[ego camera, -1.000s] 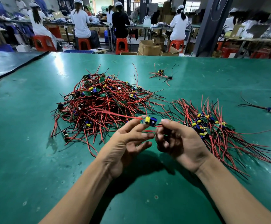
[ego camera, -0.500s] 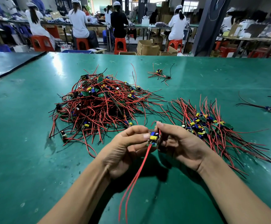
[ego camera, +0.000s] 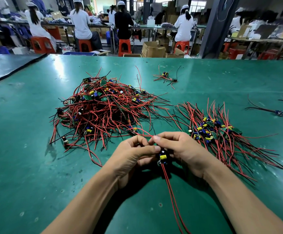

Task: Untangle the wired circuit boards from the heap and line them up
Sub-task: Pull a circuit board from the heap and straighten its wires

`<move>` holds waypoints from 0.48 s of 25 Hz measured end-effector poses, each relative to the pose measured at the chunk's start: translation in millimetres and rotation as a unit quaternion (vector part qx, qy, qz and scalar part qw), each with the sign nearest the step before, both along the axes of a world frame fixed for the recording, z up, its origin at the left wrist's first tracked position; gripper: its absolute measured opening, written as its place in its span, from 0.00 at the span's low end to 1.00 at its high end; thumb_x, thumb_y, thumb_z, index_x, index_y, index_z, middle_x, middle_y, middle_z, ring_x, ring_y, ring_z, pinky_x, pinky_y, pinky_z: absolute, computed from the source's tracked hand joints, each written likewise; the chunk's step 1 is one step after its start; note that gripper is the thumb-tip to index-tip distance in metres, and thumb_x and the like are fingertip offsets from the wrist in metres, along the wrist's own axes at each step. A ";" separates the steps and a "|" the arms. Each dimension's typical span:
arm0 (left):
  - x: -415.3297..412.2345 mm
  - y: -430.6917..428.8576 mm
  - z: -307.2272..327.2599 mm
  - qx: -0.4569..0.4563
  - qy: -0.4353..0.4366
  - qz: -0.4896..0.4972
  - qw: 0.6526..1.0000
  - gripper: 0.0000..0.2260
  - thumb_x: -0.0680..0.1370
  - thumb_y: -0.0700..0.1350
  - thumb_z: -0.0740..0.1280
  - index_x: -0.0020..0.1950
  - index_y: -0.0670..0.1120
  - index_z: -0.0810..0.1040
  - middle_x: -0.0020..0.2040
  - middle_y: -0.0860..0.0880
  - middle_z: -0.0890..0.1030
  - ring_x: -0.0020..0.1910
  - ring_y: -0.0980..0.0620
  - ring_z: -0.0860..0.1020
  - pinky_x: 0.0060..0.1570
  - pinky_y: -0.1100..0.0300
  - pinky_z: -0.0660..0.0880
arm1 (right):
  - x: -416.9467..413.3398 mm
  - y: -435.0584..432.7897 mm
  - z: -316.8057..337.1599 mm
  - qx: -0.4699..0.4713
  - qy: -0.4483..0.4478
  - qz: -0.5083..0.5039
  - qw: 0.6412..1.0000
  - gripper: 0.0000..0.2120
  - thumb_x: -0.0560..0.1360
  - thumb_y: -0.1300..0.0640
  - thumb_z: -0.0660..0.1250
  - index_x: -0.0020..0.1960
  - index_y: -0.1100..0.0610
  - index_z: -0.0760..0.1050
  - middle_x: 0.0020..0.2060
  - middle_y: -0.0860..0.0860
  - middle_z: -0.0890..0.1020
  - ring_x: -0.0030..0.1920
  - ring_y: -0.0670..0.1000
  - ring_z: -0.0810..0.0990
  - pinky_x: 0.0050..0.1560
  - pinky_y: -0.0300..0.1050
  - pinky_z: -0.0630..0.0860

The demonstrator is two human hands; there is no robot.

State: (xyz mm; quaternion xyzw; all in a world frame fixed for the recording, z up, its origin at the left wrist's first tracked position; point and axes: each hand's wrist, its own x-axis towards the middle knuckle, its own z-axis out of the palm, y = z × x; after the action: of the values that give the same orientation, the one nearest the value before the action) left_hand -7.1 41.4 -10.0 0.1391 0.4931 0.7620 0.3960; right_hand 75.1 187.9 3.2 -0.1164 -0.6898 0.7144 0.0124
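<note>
A tangled heap of small circuit boards with red and black wires lies on the green table, left of centre. To its right, a row of boards lies with wires fanned out. Between them, close to me, my left hand and my right hand together hold one small circuit board with a yellow capacitor. Its two red wires hang down toward me. My right fingertips also pinch the board's upper red and black wires, which arc back toward the heap.
A small cluster of wired boards lies farther back. A single wired board and more wires lie at the right edge. A dark table adjoins at the left. People sit on red stools at benches beyond.
The held board has been drawn closer to me and lower. Its red wires now hang straight down, and my right fingers have taken hold of the upper wires.
</note>
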 end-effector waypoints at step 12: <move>0.0 0.4 3.5 -0.052 -0.001 0.001 0.999 0.13 0.60 0.33 0.75 0.38 0.43 0.74 0.36 0.42 0.82 0.32 0.48 0.81 0.32 0.61 0.79 | -1.2 0.4 -3.3 -0.026 -0.002 -0.036 0.999 0.12 0.65 0.49 0.76 0.45 0.55 0.85 0.41 0.54 0.83 0.40 0.50 0.79 0.46 0.47 0.75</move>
State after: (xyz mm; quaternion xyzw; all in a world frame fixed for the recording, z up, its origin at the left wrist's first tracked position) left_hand -7.1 41.8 -6.4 0.1171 0.5323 0.7357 0.4020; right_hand 73.9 188.3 -0.1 -0.1433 -0.6661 0.7312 0.0337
